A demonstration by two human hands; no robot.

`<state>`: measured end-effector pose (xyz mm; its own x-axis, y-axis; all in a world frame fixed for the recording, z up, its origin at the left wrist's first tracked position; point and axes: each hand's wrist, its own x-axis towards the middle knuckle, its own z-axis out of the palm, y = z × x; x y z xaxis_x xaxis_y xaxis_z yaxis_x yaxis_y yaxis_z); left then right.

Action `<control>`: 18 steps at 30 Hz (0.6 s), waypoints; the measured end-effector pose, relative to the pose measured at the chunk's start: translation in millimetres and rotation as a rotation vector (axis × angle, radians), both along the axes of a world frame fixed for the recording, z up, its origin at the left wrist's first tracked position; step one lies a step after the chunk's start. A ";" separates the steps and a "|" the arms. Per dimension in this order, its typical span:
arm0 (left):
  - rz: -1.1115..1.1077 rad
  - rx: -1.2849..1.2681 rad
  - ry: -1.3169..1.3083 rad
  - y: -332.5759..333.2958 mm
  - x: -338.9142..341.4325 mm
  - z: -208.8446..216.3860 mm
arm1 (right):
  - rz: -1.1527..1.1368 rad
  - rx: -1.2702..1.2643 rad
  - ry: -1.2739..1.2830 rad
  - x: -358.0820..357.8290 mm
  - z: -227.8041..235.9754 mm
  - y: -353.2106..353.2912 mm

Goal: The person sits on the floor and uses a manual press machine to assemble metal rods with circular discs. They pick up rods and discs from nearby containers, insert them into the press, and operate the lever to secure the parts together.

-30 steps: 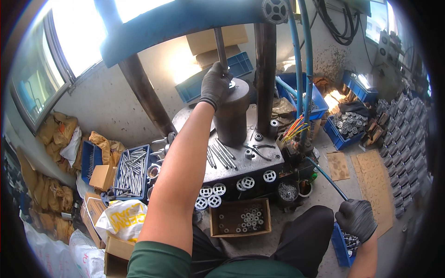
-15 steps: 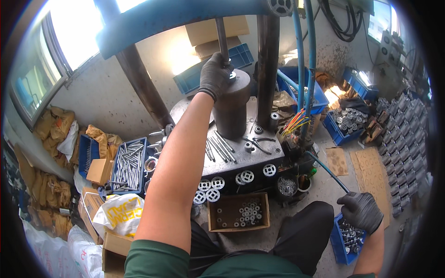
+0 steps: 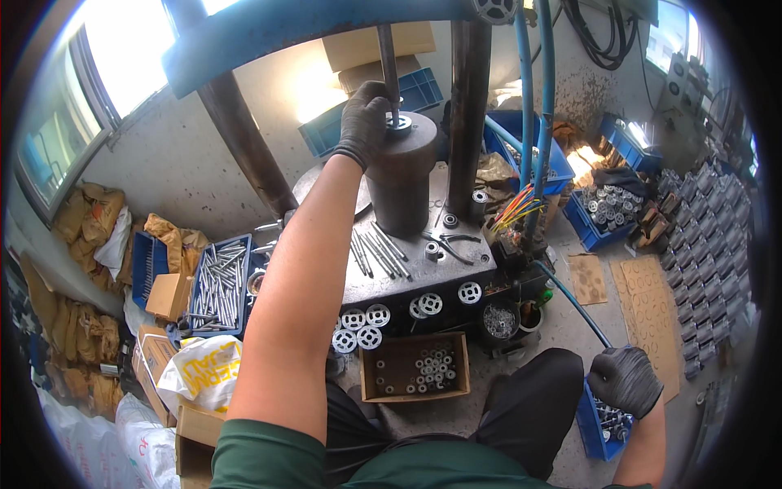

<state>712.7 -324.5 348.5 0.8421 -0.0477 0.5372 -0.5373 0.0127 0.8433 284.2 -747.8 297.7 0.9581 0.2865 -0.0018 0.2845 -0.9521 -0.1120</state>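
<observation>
We find a metal disc (image 3: 401, 125) on top of a dark cylinder (image 3: 402, 200), directly beneath a vertical rod (image 3: 388, 72). We judge it stiff and fairly light, unlikely to break, perhaps slippery if oiled; the outer rim, clear of the rod, offers the best hold. The left hand (image 3: 364, 121) is bent beside it; we cannot tell whether its fingers grasp the disc. The cylinder stands on a steel bench (image 3: 366, 287). The right hand (image 3: 626, 381) curls at a lever's (image 3: 573, 305) end, its grip hidden.
</observation>
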 end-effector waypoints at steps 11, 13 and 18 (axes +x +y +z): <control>-0.082 0.045 0.113 -4.2 8.9 -0.2 | 0.040 -0.042 0.005 0.6 2.2 -2.1; -0.102 0.013 0.115 -3.1 12.3 -2.6 | 0.031 -0.039 0.020 2.5 6.6 0.0; -0.134 -0.017 0.109 -4.8 16.4 -4.5 | -0.044 0.116 -0.115 13.9 22.7 10.0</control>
